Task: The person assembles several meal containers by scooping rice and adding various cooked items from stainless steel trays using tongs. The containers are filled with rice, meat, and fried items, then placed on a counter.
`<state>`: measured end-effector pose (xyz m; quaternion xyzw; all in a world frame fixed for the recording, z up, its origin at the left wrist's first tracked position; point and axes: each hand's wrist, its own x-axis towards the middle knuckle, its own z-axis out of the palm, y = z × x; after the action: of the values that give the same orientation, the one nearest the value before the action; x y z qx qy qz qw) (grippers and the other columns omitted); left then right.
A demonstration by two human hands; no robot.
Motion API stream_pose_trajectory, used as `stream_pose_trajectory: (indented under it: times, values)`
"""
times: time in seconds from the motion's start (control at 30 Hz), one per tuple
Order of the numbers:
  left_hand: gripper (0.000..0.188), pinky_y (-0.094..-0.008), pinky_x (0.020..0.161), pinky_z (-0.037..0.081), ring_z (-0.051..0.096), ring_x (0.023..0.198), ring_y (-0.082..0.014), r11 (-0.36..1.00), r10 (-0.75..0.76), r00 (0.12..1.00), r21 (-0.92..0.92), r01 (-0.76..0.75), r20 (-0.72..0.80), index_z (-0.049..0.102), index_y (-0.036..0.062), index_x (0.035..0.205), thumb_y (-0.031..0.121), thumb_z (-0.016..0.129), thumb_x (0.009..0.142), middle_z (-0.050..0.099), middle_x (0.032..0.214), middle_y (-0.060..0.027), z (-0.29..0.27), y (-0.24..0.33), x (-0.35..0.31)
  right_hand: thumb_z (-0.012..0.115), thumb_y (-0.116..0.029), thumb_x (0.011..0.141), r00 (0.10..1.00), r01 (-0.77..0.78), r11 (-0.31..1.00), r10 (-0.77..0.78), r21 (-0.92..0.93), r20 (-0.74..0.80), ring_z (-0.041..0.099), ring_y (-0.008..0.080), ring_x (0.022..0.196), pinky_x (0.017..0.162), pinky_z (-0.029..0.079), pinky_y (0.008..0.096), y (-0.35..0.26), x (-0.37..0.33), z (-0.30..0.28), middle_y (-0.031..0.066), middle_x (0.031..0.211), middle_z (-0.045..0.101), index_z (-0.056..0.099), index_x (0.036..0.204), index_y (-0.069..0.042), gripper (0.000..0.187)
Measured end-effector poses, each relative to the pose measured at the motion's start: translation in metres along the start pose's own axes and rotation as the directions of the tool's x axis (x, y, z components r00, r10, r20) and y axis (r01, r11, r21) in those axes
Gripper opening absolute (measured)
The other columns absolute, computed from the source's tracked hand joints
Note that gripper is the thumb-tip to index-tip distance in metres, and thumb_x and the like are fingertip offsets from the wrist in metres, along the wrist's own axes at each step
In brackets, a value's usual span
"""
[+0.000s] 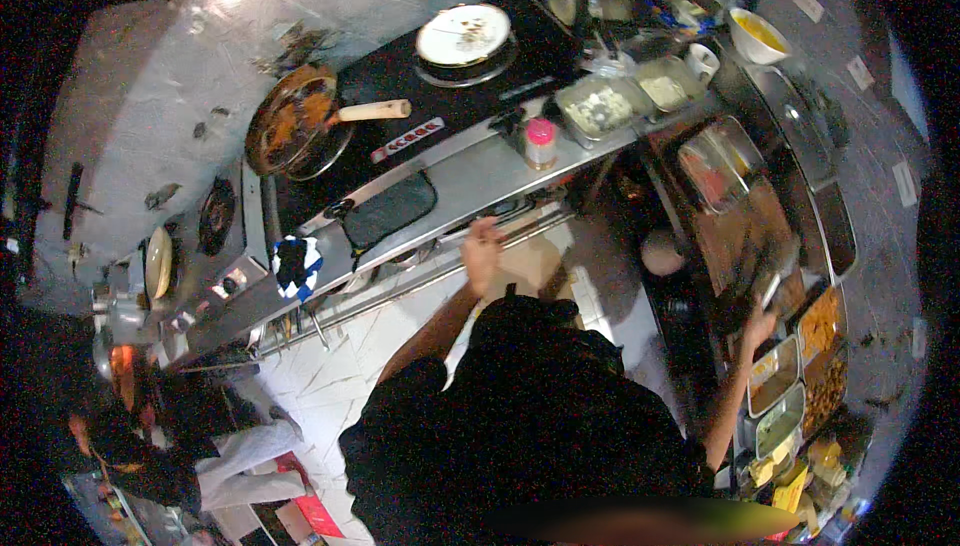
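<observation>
Utensil [771,290] in your right hand [762,324], pale-handled and too blurred to identify, is over the right part of the brown table [735,236]; your fingers are closed around its handle. Your left hand [482,249] is well to the left of that brown table, near the front edge of the steel table [470,193], fingers loosely bent, with nothing visible between them. A clear container [732,198] of reddish food sits toward the brown table's far end. Orange pieces [820,324] lie in a tray along its right side.
</observation>
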<state>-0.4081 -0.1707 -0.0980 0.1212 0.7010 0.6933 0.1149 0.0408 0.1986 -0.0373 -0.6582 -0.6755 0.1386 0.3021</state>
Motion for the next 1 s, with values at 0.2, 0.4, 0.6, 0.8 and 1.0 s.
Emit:
stream_pose_trajectory:
  times: [0.2, 0.4, 0.6, 0.8, 1.0]
  values:
    - [0.022, -0.0265, 0.047, 0.048, 0.064, 0.067, -0.0151, 0.938, -0.262, 0.954, 0.195, 0.288, -0.148, 0.058, 0.0057, 0.109, 0.022, 0.054, 0.095, 0.063, 0.091, -0.0085, -0.069, 0.022, -0.042, 0.065, -0.057, 0.081, 0.995, 0.02, 0.958, -0.047, -0.284, -0.089, 0.061, 0.0454, 0.088, 0.072, 0.047, 0.0521, 0.002, 0.042, 0.041, 0.0264, 0.096, 0.064, 0.054, 0.111, 0.003, 0.068]
    - [0.028, -0.0281, 0.057, 0.053, 0.065, 0.076, -0.0147, 0.982, 0.084, 0.988, 0.158, -0.105, 0.132, 0.06, 0.0015, 0.108, 0.026, 0.055, 0.096, 0.065, 0.095, -0.008, -0.041, 0.044, -0.057, 0.069, -0.056, 0.078, 0.983, 0.023, 0.999, -0.029, -0.037, -0.182, 0.061, 0.0441, 0.091, 0.079, 0.046, 0.0476, -0.059, 0.023, 0.016, 0.0264, 0.1, 0.064, 0.052, 0.115, 0.002, 0.071]
    - [0.059, -0.0419, 0.088, 0.052, 0.06, 0.105, -0.0287, 0.892, -0.135, 0.822, -0.293, 0.344, 0.553, 0.044, 0.0, 0.132, 0.046, 0.05, 0.096, 0.055, 0.125, -0.0192, 0.192, 0.202, 0.106, 0.07, -0.049, 0.081, 0.927, 0.247, 0.965, -0.207, 0.092, -0.314, 0.059, 0.0407, 0.096, 0.081, 0.046, 0.0437, -0.105, 0.027, -0.003, 0.0242, 0.111, 0.062, 0.052, 0.12, 0.003, 0.068]
    - [0.026, -0.0349, 0.053, 0.049, 0.056, 0.063, -0.0272, 0.534, -0.365, 0.679, -0.453, 0.713, 0.637, 0.048, 0.0077, 0.103, 0.034, 0.048, 0.099, 0.054, 0.082, -0.0138, 0.308, 0.199, 0.267, 0.066, -0.047, 0.084, 0.982, -0.097, 0.876, 0.007, -0.473, -0.189, 0.058, 0.0377, 0.107, 0.09, 0.045, 0.0459, -0.036, 0.027, 0.01, 0.0232, 0.113, 0.061, 0.036, 0.139, -0.003, 0.076]
    - [0.045, -0.0365, 0.043, 0.037, 0.052, 0.052, -0.0214, 0.912, -0.275, 0.819, -0.133, 0.388, 0.503, 0.052, 0.0007, 0.076, 0.039, 0.043, 0.1, 0.056, 0.063, -0.0083, 0.314, 0.192, 0.133, 0.06, -0.034, 0.092, 0.858, 0.47, 0.876, -0.482, -0.105, -0.18, 0.06, 0.0301, 0.105, 0.09, 0.047, 0.0393, -0.122, 0.013, -0.011, 0.0172, 0.116, 0.062, 0.048, 0.133, -0.004, 0.053]
